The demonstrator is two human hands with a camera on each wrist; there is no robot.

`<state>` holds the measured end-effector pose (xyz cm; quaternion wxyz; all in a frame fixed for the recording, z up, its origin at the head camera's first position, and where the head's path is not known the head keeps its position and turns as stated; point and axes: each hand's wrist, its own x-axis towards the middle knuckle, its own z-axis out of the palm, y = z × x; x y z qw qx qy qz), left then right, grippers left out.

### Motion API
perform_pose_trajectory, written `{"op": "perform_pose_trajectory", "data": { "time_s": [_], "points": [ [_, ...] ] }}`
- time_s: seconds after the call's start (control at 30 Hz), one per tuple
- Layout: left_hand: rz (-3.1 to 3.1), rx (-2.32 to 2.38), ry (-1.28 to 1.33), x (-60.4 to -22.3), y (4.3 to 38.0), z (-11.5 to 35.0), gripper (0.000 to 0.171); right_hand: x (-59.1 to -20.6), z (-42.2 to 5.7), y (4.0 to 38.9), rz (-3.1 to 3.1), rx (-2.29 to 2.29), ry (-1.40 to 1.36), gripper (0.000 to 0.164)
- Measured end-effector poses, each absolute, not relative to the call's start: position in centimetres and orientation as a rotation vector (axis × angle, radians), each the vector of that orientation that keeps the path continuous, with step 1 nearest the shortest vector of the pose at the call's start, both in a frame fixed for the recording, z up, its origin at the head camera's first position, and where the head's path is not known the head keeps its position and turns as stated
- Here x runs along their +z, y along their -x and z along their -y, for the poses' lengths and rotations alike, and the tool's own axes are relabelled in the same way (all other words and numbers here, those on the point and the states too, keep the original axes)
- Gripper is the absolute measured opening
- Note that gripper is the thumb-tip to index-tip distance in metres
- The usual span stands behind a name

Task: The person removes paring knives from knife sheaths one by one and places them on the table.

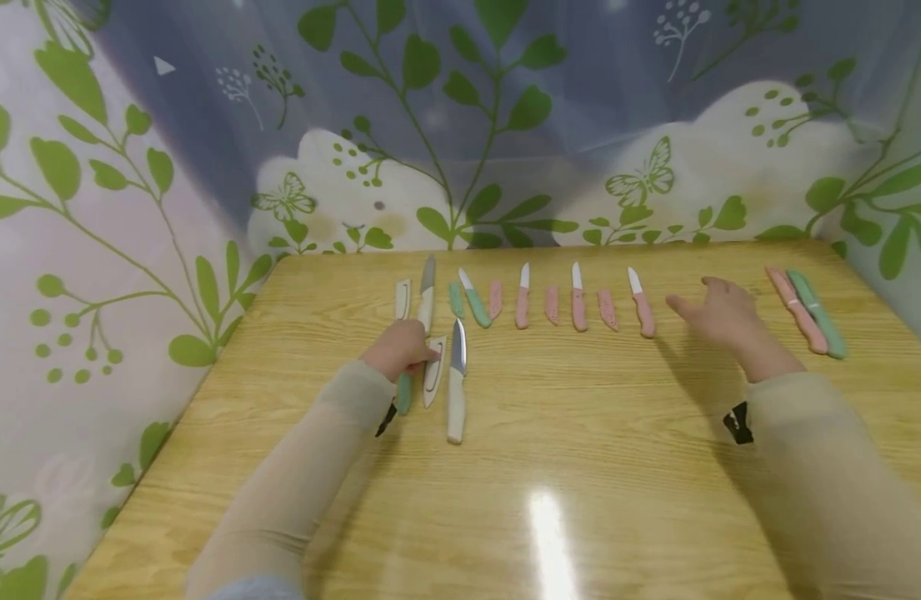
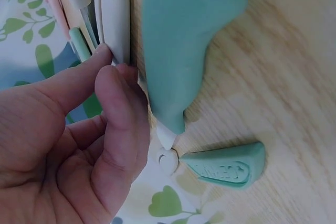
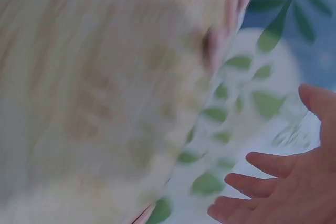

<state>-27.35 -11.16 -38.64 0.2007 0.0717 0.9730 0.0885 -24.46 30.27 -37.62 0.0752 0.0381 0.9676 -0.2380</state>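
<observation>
In the head view my left hand point(image 1: 400, 346) is at the left of the table, its thumb and finger pinching a cream knife sheath point(image 1: 433, 383). The left wrist view shows the fingertips on one end of this sheath point(image 2: 122, 24), beside a green-handled knife point(image 2: 173, 40) and a green sheath point(image 2: 236, 166). Just right of the hand lies a larger knife with a cream handle point(image 1: 456, 408), blade pointing away. My right hand point(image 1: 718, 315) hovers over the right side with spread fingers and holds nothing. Nearest to it is a pink-handled knife point(image 1: 643, 315).
Along the back lie a cream knife point(image 1: 427, 304), a cream sheath point(image 1: 402, 298), a green knife point(image 1: 477, 307), pink knives point(image 1: 522, 308) and pink sheaths point(image 1: 552, 306). At the far right, a pink knife point(image 1: 799, 312) and a green one point(image 1: 823, 321) lie together. A patterned curtain point(image 1: 460, 192) borders the table.
</observation>
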Motion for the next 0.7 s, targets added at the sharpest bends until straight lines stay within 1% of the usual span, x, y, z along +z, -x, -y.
{"op": "perform_pose_trajectory", "data": {
  "time_s": [0.17, 0.23, 0.33, 0.4, 0.57, 0.7],
  "points": [
    [-2.710, 0.249, -0.177, -38.5, 27.2, 11.2, 0.041, -38.8, -35.0, 24.3, -2.932, -0.647, -0.185, 0.106],
    [-2.708, 0.266, -0.173, -38.3, 27.1, 11.2, 0.040, -39.2, -36.5, 24.3, -2.943, -0.643, -0.209, 0.105],
    [-2.707, 0.287, -0.166, -38.2, 27.0, 11.3, 0.039, -39.6, -38.3, 24.1, -2.939, -0.635, -0.225, 0.099],
    [-2.704, 0.300, -0.148, -38.2, 27.0, 11.3, 0.038, -39.8, -39.1, 24.1, -2.917, -0.627, -0.227, 0.098],
    [-2.702, 0.314, -0.111, -38.1, 26.8, 11.5, 0.033, -39.9, -40.1, 24.2, -2.865, -0.593, -0.230, 0.106],
    [-2.689, 0.324, -0.105, -38.1, 26.9, 11.4, 0.029, -39.8, -40.2, 23.9, -2.852, -0.573, -0.249, 0.104]
  ]
}}
